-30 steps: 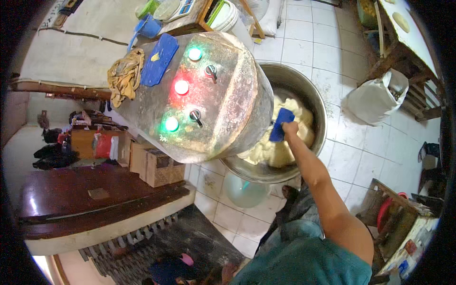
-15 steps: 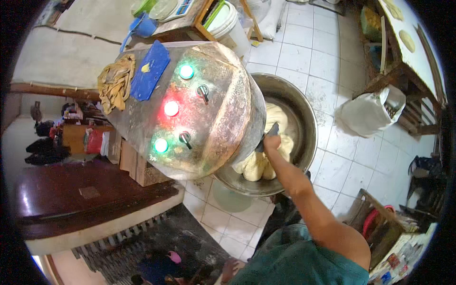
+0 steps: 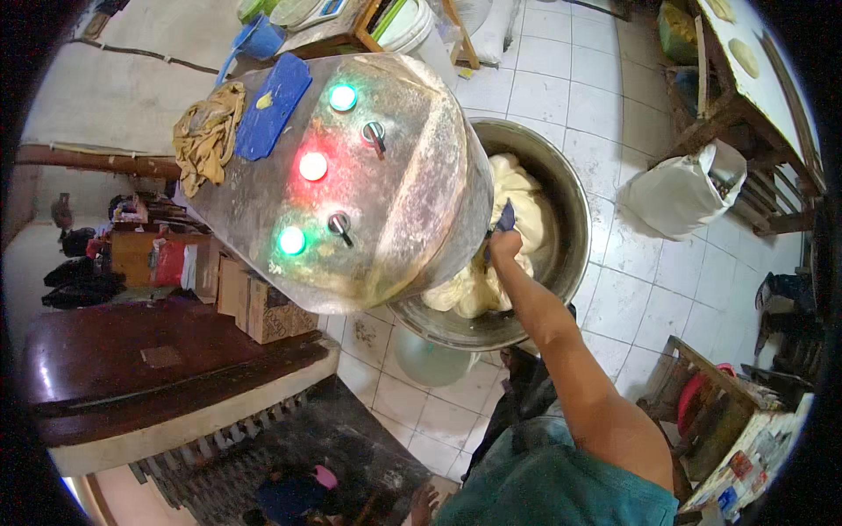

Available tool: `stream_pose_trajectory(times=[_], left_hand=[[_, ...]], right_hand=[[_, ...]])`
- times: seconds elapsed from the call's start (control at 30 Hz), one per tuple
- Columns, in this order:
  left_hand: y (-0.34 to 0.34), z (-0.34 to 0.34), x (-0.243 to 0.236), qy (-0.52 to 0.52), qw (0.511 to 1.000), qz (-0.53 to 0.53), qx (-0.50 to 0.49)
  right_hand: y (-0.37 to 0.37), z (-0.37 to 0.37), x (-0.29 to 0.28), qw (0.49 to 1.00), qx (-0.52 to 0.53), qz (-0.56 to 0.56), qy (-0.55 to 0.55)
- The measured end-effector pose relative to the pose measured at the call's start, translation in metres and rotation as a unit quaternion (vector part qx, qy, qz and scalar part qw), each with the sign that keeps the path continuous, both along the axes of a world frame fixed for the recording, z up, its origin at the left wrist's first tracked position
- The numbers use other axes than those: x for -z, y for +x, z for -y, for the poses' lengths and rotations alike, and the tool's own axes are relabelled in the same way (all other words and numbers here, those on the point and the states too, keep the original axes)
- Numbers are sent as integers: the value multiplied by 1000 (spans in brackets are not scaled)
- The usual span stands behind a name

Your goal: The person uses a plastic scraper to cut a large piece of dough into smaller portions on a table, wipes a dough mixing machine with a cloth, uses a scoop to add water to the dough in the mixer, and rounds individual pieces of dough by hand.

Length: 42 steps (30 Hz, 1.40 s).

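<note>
Inside the metal bowl (image 3: 572, 250), pale dough (image 3: 531, 210) lies partly hidden by the mixer head (image 3: 403, 188). The right hand (image 3: 505, 246) is closed around a blue scraper (image 3: 508, 216), its blade at the dough. The left hand (image 3: 424, 502) shows partly beside the green shirt (image 3: 561, 482); its opening and any hold cannot be told.

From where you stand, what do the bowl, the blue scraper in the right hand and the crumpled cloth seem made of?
Bowl: metal, probably steel, grey with soft shine along its wall.
Blue scraper: probably plastic, by its even colour and thin edge; finish too small to tell.
Crumpled cloth: fabric, perhaps cotton, matt, with loose folds.
</note>
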State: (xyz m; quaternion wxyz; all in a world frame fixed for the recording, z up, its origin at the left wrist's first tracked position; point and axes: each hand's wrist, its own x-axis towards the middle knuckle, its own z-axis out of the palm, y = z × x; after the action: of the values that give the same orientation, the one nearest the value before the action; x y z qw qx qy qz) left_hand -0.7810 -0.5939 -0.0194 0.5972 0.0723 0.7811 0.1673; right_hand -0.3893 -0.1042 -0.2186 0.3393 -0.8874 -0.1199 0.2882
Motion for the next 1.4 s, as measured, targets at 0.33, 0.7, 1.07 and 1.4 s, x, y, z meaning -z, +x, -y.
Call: stream_pose_trajectory(times=[0.33,0.7,1.07,1.4], left_hand=[[-5,52,23,-27,999,22,-5],[22,31,23,-20,999,39,12],[4,18,22,23,999,30,32],[-28,49,31,121,975,-18,184]], right_hand=[[20,76,-40,946,-36,-217,237],[52,39,11,990,-103,-93,35],[42,-6,44,994,-43,-98,-12],[61,106,-81,980,-15,-99,171]])
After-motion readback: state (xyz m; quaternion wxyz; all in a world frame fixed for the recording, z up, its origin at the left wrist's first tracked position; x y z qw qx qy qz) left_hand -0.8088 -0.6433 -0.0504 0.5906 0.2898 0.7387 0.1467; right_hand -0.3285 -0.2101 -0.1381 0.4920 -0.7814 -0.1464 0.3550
